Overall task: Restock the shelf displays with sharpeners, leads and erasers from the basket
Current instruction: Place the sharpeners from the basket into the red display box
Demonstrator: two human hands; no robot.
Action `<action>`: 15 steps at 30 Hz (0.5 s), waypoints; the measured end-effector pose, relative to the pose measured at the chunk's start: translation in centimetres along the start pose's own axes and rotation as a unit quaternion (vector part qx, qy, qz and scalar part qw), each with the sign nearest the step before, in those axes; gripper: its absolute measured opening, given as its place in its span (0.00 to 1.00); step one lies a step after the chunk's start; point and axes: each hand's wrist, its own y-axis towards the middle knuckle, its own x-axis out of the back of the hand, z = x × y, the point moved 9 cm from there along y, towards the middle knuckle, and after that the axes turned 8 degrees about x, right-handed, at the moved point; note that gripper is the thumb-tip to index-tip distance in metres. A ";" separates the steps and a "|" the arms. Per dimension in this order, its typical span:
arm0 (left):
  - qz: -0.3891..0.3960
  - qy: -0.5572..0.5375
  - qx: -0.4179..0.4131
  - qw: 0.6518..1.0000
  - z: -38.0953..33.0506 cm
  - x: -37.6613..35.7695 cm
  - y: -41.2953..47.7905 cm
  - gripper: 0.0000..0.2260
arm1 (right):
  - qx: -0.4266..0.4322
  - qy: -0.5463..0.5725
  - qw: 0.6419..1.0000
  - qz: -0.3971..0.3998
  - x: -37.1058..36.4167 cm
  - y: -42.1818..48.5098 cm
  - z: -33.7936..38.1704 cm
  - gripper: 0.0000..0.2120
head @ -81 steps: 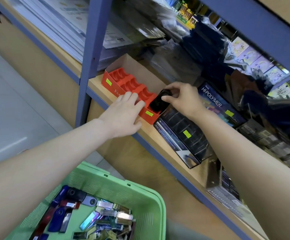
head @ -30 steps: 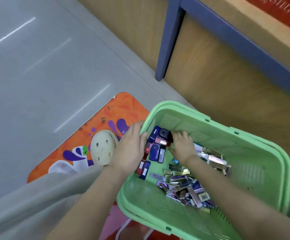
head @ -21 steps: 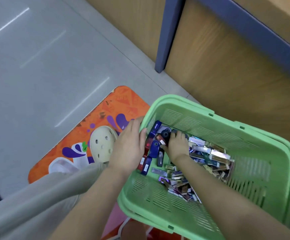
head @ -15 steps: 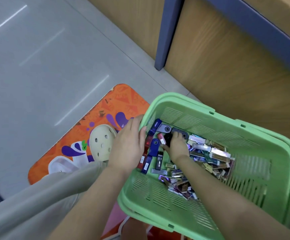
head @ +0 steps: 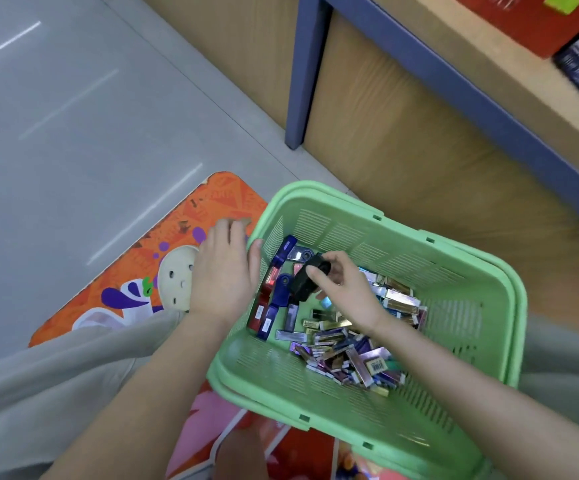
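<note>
Fingers [head: 340, 263] and thumb of the right hand [head: 348, 294] pinch a black sharpener [head: 302, 285] by its upper end, just above the pile [head: 347, 351] in the basket [head: 454, 244]. The left hand [head: 224, 275] holds the rim, thumb inside. Such a light end pinch may slip on the lift to the shelf [head: 489, 64], dropping the sharpener into the pile.

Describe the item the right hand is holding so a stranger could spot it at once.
Find the green basket below the wooden shelf. At its far left corner, the right hand pinches a black sharpener above the pile. It is the only chunky black piece; its neighbours are slim blue and red sharpeners and shiny packs.
</note>
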 end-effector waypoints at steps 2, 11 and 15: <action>-0.020 0.052 -0.020 0.998 -0.8 0.3 -0.9 0.16 | 0.008 -0.001 1.000 0.005 0.0 -1.2 1.6 0.10; -0.005 -0.002 -0.077 0.997 -4.4 1.2 -4.8 0.16 | 0.063 0.181 0.981 0.004 -1.1 -2.7 6.9 0.02; -0.061 -0.053 -0.025 0.996 -3.3 3.2 -3.2 0.16 | 0.102 0.162 0.979 -0.071 0.5 -1.6 6.8 0.09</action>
